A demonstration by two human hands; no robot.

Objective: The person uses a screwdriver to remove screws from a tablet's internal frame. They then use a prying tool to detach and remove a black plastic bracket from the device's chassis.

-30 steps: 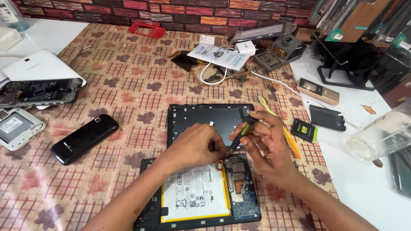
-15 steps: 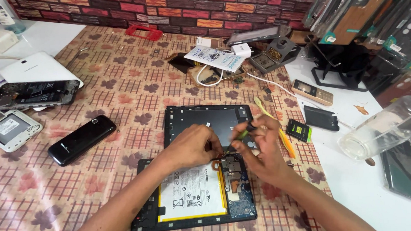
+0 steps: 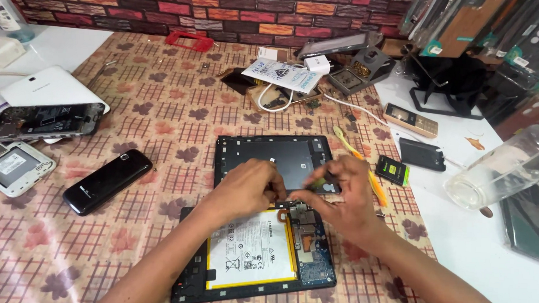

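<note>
Your hands (image 3: 249, 187) (image 3: 344, 195) have shifted farther over the opened tablet (image 3: 255, 255)
Right pinches a small tool (image 3: 318, 183), left's grasp unclear; next, lift gently near the board

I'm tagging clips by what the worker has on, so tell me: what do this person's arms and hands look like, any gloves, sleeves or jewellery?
Both arms are bare as far as the picture shows: no sleeve reaches the forearms. The left hand and right hand wear no gloves. No watch, bracelet or strap shows on either wrist, and I can make out no ring on the fingers, though they are slightly blurred.
</note>
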